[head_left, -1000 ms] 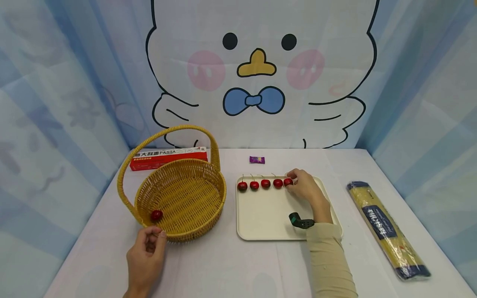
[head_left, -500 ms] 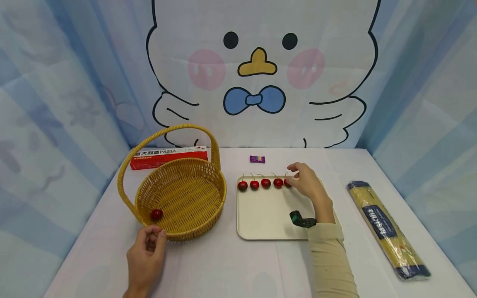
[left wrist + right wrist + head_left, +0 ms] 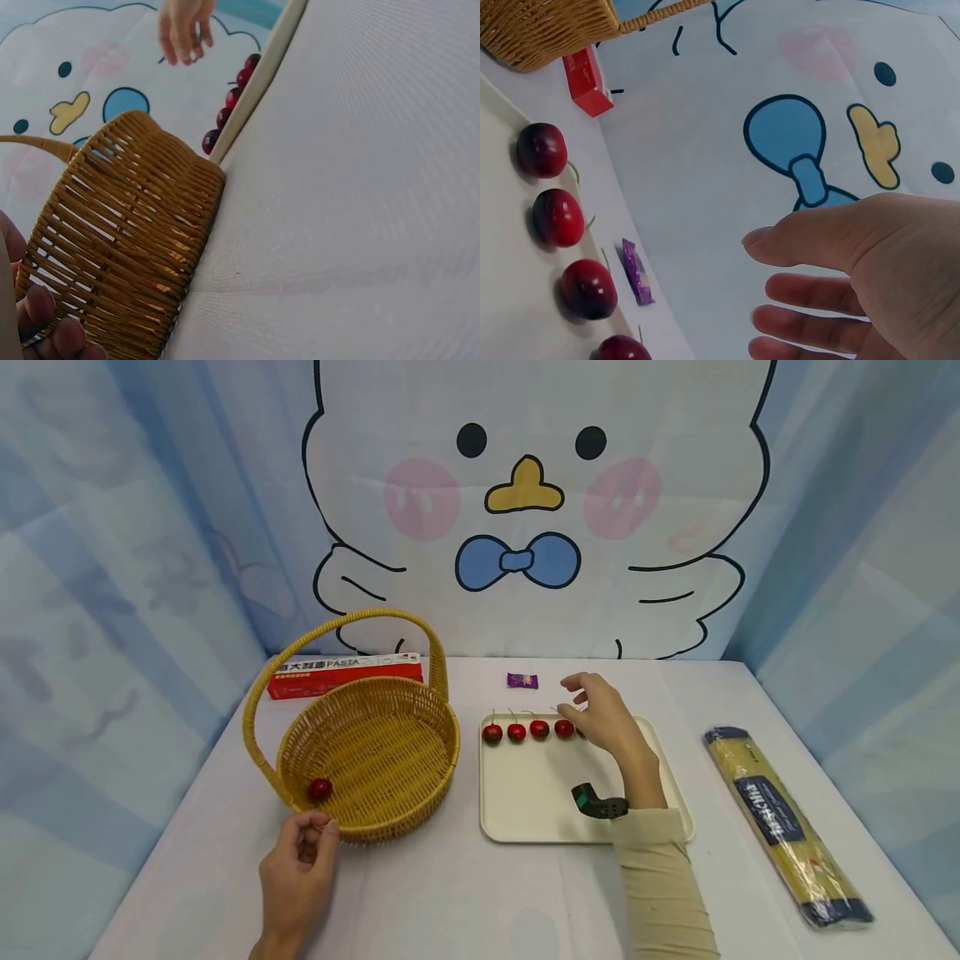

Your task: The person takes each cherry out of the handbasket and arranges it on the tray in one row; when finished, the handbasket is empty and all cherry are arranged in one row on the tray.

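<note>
At the near rim of the woven basket (image 3: 375, 760), my left hand (image 3: 298, 868) has its fingers curled and pinches the rim; in the left wrist view, fingertips (image 3: 67, 337) lie against the wicker. One red cherry (image 3: 319, 789) sits inside the basket. My right hand (image 3: 603, 714) is over the far side of the cream tray (image 3: 525, 802), thumb and fingers apart, holding nothing. Several cherries (image 3: 539, 729) with stems stand in a row along the tray's far edge. The rightmost one is mostly hidden behind the right hand in the head view.
A red pasta box (image 3: 345, 677) lies behind the basket. Beyond the tray is a small purple wrapped sweet (image 3: 522, 681). To the right lies a long bag of spaghetti (image 3: 787, 827). Patterned cloth curtains (image 3: 517, 610) stand at the back and sides.
My right hand has let go of the rightmost cherry, lifted, and moved slightly left with its fingers spread. The left hand stays at the basket rim.
</note>
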Demonstrator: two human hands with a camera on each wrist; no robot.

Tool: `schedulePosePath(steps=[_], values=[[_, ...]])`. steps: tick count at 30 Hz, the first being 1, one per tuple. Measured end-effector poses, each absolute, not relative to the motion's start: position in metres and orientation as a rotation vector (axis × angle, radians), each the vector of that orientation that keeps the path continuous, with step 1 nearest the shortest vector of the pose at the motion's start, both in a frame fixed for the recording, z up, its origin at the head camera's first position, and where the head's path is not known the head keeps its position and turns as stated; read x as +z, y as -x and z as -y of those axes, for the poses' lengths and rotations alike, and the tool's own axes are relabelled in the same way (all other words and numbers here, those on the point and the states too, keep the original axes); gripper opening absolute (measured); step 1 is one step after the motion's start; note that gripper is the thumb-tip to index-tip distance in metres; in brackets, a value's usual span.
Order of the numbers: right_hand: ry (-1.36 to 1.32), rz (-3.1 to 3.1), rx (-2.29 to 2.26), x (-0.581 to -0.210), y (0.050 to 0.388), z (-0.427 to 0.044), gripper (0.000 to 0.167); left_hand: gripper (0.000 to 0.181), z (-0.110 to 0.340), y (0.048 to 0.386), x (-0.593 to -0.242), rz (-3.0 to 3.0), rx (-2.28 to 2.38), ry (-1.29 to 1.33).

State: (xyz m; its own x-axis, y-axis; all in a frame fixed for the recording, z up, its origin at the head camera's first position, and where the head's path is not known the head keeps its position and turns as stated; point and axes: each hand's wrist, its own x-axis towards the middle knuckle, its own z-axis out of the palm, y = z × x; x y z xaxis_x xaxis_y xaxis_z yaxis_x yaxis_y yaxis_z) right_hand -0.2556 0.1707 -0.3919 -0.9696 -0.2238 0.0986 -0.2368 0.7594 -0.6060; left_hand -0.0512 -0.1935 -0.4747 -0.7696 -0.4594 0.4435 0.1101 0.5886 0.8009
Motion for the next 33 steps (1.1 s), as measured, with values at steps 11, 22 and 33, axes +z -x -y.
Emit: schedulePosePath(steps=[11,22,33], values=[[-0.591,2.862,1.083,-0.375,0.252,-0.131,0.043,0.011,0.194,0.052,-0.475,2.195,-1.145,-0.281],[-0.781,2.805,1.095,-0.362,0.248,-0.084,0.040,0.012,0.194,0.052,-0.475,2.186,-1.164,-0.275],[-0.962,2.776,1.099,-0.352,0.245,-0.037,0.039,0.013,0.195,0.052,-0.476,2.168,-1.158,-0.249]])
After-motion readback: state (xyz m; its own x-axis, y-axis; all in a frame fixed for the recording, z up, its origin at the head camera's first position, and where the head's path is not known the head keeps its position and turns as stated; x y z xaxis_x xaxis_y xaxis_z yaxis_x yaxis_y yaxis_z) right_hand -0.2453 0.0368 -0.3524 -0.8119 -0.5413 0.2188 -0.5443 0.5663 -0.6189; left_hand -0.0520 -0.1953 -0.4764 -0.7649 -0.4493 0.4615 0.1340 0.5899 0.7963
